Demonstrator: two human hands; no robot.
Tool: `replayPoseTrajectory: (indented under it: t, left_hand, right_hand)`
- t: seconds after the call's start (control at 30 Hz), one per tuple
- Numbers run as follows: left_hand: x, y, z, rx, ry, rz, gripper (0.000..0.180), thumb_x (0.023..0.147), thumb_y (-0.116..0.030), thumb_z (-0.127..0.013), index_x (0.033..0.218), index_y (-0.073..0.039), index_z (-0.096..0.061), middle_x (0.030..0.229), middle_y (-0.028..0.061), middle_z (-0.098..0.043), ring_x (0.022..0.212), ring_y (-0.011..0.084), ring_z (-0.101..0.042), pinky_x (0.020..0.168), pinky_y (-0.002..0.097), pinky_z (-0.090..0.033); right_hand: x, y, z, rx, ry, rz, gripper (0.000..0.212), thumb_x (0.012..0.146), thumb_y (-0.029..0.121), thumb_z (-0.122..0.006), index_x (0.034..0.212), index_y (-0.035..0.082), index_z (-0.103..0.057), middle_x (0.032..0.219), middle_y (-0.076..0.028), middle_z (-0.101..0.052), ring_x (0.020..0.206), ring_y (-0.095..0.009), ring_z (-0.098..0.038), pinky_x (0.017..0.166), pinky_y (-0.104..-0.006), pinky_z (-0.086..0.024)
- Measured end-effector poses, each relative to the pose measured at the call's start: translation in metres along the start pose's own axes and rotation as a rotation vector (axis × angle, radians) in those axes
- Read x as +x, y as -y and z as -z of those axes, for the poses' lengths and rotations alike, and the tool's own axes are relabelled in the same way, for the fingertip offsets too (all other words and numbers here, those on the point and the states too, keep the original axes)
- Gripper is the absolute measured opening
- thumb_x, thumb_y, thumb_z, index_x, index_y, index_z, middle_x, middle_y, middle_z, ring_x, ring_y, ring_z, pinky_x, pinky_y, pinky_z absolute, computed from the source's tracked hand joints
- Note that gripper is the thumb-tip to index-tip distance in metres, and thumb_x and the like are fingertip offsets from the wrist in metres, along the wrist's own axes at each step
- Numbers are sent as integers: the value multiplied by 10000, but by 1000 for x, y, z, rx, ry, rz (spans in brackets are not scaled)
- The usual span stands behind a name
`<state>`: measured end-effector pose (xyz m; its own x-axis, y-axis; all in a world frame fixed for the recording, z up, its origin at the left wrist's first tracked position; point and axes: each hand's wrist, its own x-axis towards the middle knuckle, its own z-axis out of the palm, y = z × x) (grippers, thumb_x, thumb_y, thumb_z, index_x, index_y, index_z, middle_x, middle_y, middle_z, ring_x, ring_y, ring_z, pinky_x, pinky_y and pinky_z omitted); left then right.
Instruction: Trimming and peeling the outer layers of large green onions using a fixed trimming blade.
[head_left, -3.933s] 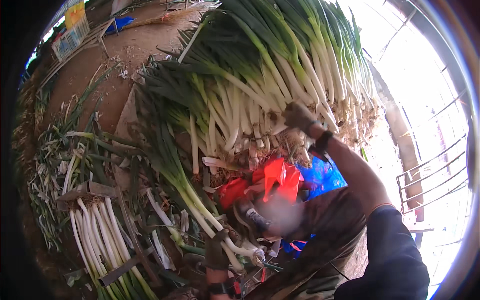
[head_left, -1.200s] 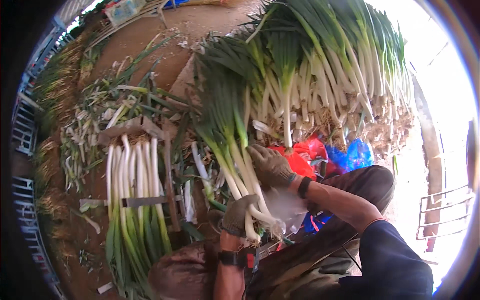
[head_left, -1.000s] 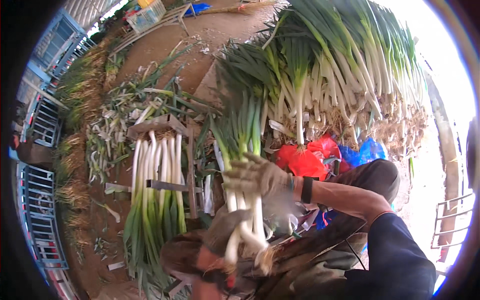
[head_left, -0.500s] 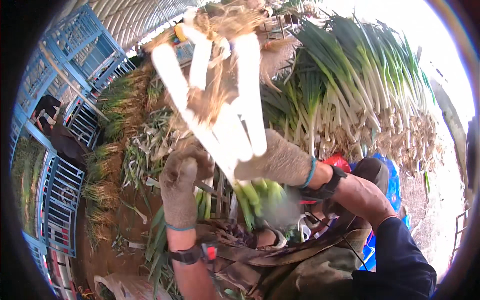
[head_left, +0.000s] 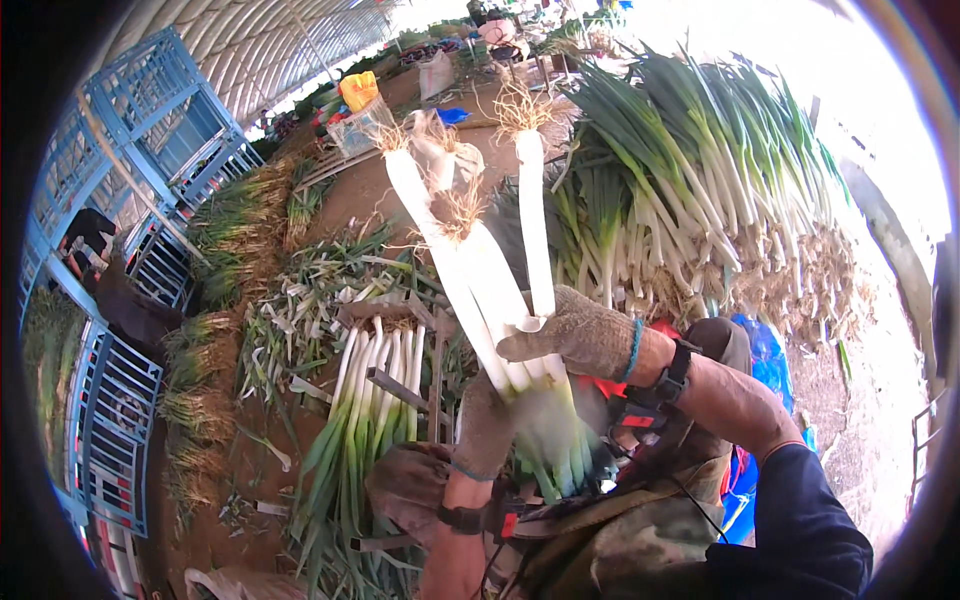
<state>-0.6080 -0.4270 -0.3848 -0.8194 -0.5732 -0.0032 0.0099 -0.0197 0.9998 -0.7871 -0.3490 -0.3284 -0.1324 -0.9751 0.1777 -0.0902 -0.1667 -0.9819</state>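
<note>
Several leeks (head_left: 500,290) stand tilted in front of me, with white shafts and stringy roots pointing up and away. My right hand (head_left: 575,330), in a dusty knit glove, is closed round their shafts from the right. Lower down, my left hand (head_left: 485,425), gloved too, wraps the same bunch where white turns to green. Their green leaves (head_left: 550,460) hang toward my lap, partly hidden by a blurred patch. To the left, a row of leeks (head_left: 375,370) lies in a low metal frame (head_left: 400,390), roots away from me.
A big heap of leeks (head_left: 700,170) lies at the right. Leaf scraps (head_left: 300,310) litter the ground at left, beside stacked bundles (head_left: 205,400). A blue metal rack (head_left: 115,425) stands far left. Farther off is a crate (head_left: 360,128) with a yellow bag (head_left: 358,90).
The leek bunch has come down and nearer, its roots no longer close to the camera. My left hand has moved right and lower on the bunch, uncovering the row of leeks in the frame.
</note>
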Motion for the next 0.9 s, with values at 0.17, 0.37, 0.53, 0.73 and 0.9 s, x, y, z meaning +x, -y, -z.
replayPoseTrajectory:
  t: [0.17,0.37,0.53,0.73,0.9]
  left_hand:
    - [5,8,3,67,-99,-155,409,870,18,-707,1266,-2,-607,1092,70,-708,949,147,-674,829,309,-564]
    - [7,5,4,46,-12,-130,400,868,-17,-732,1252,-23,-622,1146,69,-684,1025,162,-650,894,324,-544]
    - [10,20,19,71,-8,-67,398,933,-28,-674,1322,-36,-592,1120,47,-700,1004,151,-654,882,325,-545]
    - [13,27,23,103,264,-14,426,961,-117,-661,1370,-42,-569,1246,67,-662,1086,176,-631,943,344,-526]
    - [9,41,0,36,136,-142,423,1064,-293,-550,1389,-23,-531,1217,60,-637,1026,131,-587,889,322,-513]
  right_hand:
    - [7,-2,14,-44,35,6,566,875,334,-778,1285,-25,-622,1045,-93,-720,937,-114,-631,814,-291,-527]
    - [2,-29,-1,-182,55,-77,448,902,250,-781,1248,-9,-664,1152,-90,-712,1019,-117,-638,888,-308,-531]
    - [-5,-28,-4,205,-153,-108,402,893,225,-788,1216,6,-691,1163,-110,-722,1016,-212,-694,908,-317,-546]
    - [-1,-44,22,543,-43,-57,405,908,45,-679,1300,-31,-612,1211,-149,-706,1169,-202,-669,1038,-342,-520]
    - [-25,-35,24,89,-116,243,302,919,-9,-589,1212,-20,-661,1151,-134,-733,1077,-198,-707,983,-327,-541]
